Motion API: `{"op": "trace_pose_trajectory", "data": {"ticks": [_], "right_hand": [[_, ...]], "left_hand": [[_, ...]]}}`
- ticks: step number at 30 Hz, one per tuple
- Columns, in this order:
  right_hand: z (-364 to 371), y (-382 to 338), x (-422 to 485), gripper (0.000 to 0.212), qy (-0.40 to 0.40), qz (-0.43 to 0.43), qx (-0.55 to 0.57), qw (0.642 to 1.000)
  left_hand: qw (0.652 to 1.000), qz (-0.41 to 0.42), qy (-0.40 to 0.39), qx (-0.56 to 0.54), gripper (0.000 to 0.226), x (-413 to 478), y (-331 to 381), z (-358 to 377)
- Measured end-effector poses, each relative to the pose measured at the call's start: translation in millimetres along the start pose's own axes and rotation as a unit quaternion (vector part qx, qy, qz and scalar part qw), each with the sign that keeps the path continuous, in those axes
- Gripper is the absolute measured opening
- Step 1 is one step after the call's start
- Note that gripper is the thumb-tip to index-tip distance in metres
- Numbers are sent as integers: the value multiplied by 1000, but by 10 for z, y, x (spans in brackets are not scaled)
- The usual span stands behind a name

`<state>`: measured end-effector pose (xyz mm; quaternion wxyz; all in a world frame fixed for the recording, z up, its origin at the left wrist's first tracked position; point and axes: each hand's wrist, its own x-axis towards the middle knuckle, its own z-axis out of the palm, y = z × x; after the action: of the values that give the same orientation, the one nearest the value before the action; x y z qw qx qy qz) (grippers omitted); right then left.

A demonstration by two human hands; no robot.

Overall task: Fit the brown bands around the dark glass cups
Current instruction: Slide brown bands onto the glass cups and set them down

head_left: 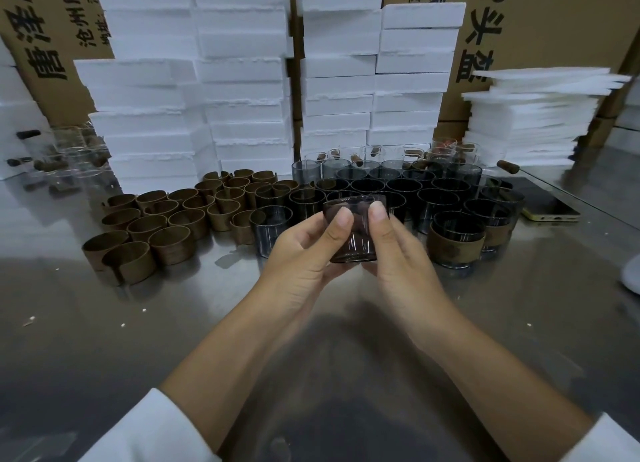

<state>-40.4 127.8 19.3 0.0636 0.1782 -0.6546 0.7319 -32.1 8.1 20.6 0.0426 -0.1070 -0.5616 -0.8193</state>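
I hold one dark glass cup (356, 238) above the middle of the steel table, tilted a little toward me. My left hand (304, 250) grips its left side with the thumb near the rim. My right hand (398, 250) grips its right side the same way. No band shows on the near side of this cup. Several loose brown bands (173, 219) stand in a group to the left. Several dark cups (401, 188) stand behind and to the right. One cup wearing a brown band (455, 243) stands just right of my hands.
A bare dark cup (270, 229) stands just left of my hands. Stacks of white foam blocks (242, 81) and cardboard boxes (536, 22) wall off the back. Clear glasses (69, 157) sit at the far left. A phone (543, 202) lies at the right, by thin foam sheets (530, 115).
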Motion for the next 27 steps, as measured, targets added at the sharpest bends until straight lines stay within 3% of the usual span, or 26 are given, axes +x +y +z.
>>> {"op": "trace_pose_trajectory", "data": {"ticks": [8, 16, 22, 27], "right_hand": [[-5, 11, -2, 56, -21, 9, 1, 1000], [-61, -60, -24, 53, -28, 68, 70, 995], [-73, -65, 8, 55, -23, 97, 104, 990], [-36, -50, 0, 59, -22, 99, 45, 994]], "left_hand": [[999, -4, 39, -4, 76, 8, -20, 28], [999, -26, 25, -27, 67, 1, 7, 7], [997, -23, -36, -57, 38, 19, 32, -39], [999, -13, -29, -28, 39, 47, 22, -49]]}}
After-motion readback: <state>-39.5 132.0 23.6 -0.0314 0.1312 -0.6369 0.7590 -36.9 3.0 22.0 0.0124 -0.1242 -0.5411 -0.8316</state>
